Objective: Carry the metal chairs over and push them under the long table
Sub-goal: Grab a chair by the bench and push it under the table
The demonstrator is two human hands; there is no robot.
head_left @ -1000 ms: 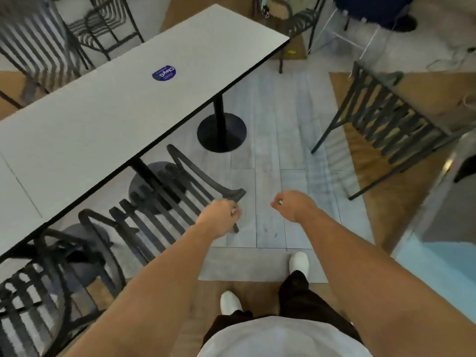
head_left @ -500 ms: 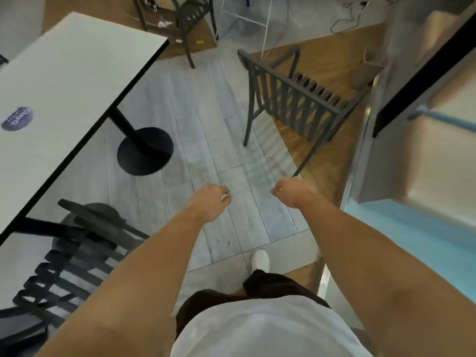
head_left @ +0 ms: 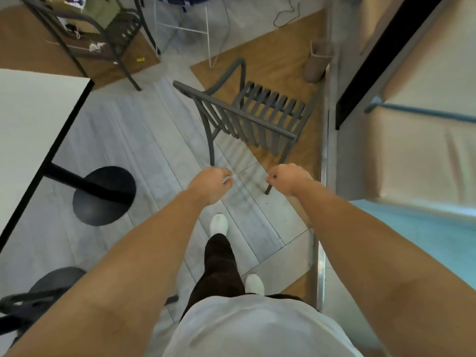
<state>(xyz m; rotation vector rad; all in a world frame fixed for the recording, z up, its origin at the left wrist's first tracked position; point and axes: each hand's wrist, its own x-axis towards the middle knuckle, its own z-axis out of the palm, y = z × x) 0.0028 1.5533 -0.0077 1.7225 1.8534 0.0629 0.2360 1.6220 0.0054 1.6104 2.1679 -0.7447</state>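
Head view: left hand, right hand outstretched, curled.

Well ahead of the hands I see a brown paper bag standing on the wood floor by the wall, up to the right. A white wire frame stands far ahead, slightly left, with a dark cable trailing on the pale floor beyond. A small yellow scrap lies ahead-left.

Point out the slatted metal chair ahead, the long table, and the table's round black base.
metal chair [head_left: 233, 112], head view, top rail of the backrest.
long table [head_left: 31, 119], head view, bare white top.
round base [head_left: 103, 199], head view, black floor disc.
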